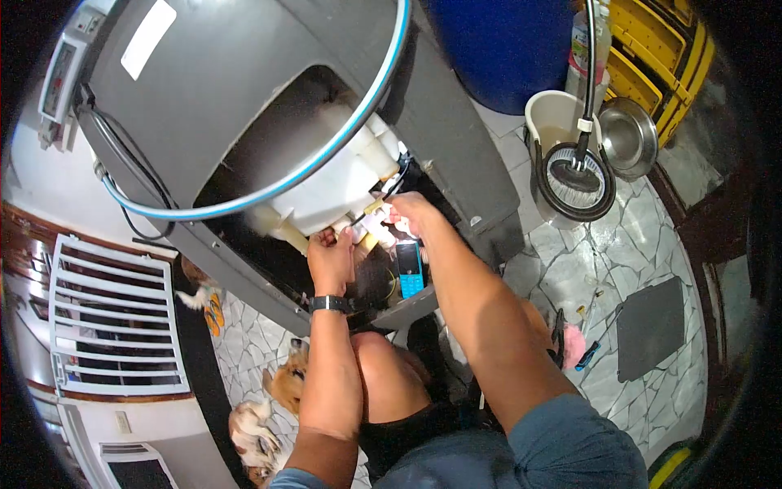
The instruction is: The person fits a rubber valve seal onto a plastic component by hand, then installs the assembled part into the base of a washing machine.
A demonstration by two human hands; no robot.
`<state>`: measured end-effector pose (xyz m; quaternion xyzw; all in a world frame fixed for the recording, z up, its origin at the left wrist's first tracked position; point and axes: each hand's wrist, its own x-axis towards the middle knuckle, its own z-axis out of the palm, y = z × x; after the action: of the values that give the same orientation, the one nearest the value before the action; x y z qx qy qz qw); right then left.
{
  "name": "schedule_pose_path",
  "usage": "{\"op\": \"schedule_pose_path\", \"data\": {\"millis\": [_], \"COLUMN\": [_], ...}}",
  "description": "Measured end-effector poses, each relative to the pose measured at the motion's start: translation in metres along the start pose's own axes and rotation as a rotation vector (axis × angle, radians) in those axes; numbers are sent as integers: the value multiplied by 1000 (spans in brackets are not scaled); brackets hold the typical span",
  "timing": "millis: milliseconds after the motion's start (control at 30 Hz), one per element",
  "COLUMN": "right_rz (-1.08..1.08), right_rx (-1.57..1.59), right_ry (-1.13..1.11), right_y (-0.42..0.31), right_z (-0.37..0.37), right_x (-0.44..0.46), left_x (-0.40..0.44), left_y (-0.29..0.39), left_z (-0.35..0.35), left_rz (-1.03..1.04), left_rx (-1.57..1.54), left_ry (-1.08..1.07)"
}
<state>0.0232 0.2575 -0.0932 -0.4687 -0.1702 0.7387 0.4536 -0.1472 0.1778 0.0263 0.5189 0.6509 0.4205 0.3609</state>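
A large grey appliance housing (204,90) has an opening in its panel, with white plastic parts (334,191) inside. My left hand (332,259), with a dark watch on the wrist, is closed near a thin dark piece at the lower part of the opening. Beside it, my right hand (410,213) has its fingers curled at small pale and yellowish parts (376,224); glare hides exactly what each hand grips. A blue keypad phone (410,269) stands just below my right hand, its light shining. A grey hose with a blue stripe (269,196) arcs across the opening.
A bucket (562,138) with a mop, a metal basin (629,134) and a blue drum (505,49) are at the upper right. A flat grey panel (652,326) lies on the floor. Two dogs, one brown (287,383), are at lower left, near a white gate (118,326).
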Motion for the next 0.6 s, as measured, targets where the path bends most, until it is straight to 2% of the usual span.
{"op": "schedule_pose_path", "data": {"millis": [133, 200, 233, 267, 333, 467, 500, 533, 600], "right_rz": [16, 67, 80, 139, 114, 55, 98, 199, 144], "right_rx": [236, 191, 258, 269, 271, 133, 116, 182, 184], "right_ry": [-209, -246, -247, -251, -309, -105, -162, -481, -355], "right_y": [0, 5, 4, 0, -4, -9, -14, -16, -5], "right_z": [-6, -17, -10, -13, -10, 2, -2, -17, -20], "right_x": [-3, 14, 9, 1, -10, -32, -33, -20, -6], "left_x": [0, 6, 4, 12, 21, 12, 18, 20, 23], "left_y": [9, 17, 19, 6, 1, 15, 6, 3, 2], "left_z": [-4, -6, -4, -1, -6, -5, -4, -4, -5], "left_rz": [-47, -152, -114, -71, -108, -175, -91, -14, -73], "left_rx": [-144, -90, 12, -26, 177, 122, 182, 245, 274], "left_ry": [-118, -162, -131, -115, -84, -41, -32, -26, -23]}}
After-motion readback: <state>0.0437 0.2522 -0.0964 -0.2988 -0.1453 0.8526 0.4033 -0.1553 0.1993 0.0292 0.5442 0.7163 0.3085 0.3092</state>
